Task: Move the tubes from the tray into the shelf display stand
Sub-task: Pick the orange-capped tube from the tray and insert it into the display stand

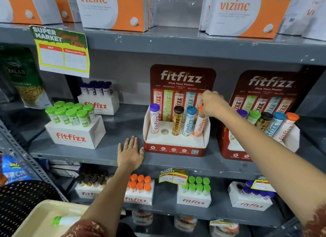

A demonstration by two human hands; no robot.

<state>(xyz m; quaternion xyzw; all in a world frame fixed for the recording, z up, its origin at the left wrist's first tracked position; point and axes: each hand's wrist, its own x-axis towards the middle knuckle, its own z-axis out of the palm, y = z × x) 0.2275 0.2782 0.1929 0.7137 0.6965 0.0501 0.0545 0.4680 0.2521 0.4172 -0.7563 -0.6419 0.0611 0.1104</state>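
Now my right hand [212, 104] pinches orange tube [200, 124] at cap, seated in display stand [174, 145] rightmost hole. Light, stiff, slick; grip near cap. Left hand [130, 153] flat, empty, beside stand. Green tube [66, 220] in tray [40, 217], well below stand.

The right hand [212, 103] covers the cap of the orange tube [199, 126] at the right end of the display stand [174, 148], so how the fingers close on it cannot be told. In the lower left of the frame, the cream tray [38, 219] is cut off by the bottom edge, and the green-capped tube [66, 220] in it is blurred and partly hidden behind the left forearm. Handwriting on the price card [62, 51] at upper left is too faint to read. The second stand [261, 116] at right is partly hidden by the right forearm.
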